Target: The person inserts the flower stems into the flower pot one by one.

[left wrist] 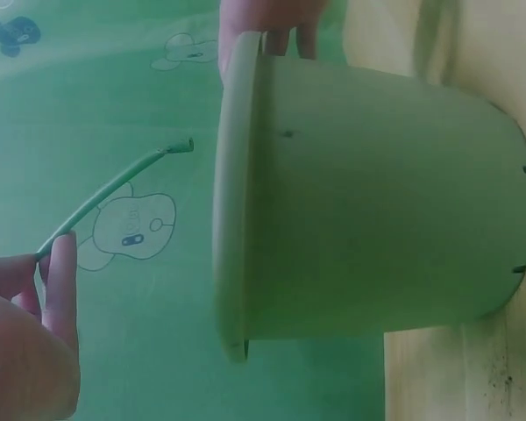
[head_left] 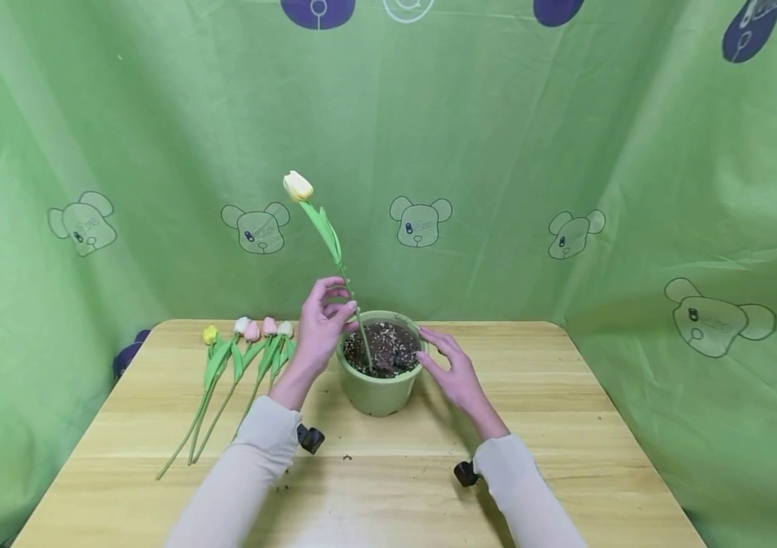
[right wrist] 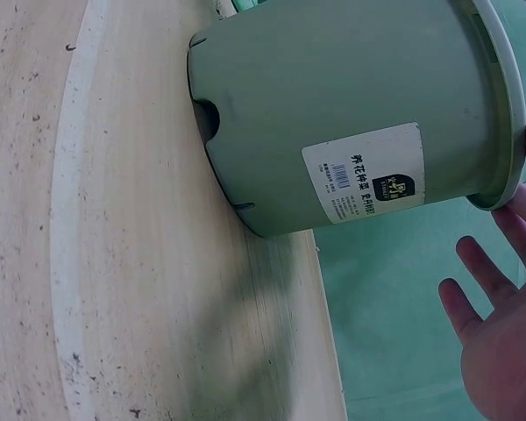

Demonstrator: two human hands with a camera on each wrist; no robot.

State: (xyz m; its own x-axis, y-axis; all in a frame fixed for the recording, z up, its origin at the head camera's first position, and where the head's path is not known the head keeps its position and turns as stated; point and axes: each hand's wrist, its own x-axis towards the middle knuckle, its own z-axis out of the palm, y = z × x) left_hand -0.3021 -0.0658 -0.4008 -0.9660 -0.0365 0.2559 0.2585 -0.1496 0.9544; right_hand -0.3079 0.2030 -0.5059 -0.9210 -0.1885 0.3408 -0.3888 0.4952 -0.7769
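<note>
My left hand [head_left: 323, 323] pinches the thin green stem of an artificial tulip [head_left: 299, 186] with a pale cream-yellow bloom. The bloom leans up and to the left. In the left wrist view, the bare lower tip of the stem [left wrist: 177, 147] hangs just above the rim of a pale green flowerpot [head_left: 379, 396]. Dark soil with light specks [head_left: 388, 346] fills the pot, which stands upright. On the right side of the rim, my right hand [head_left: 453, 369] rests with fingers extended. Its fingertips touch the rim in the right wrist view, while two fingers [right wrist: 484, 267] stay off the pot.
Several more tulips, including a yellow one [head_left: 210, 335] and a pink one [head_left: 269, 326], lie at the table's left. Crumbs of soil [head_left: 347, 457] dot the wooden table [head_left: 552, 426]. A green curtain [head_left: 498, 152] encloses the back and sides. The pot bears a white label [right wrist: 364, 171].
</note>
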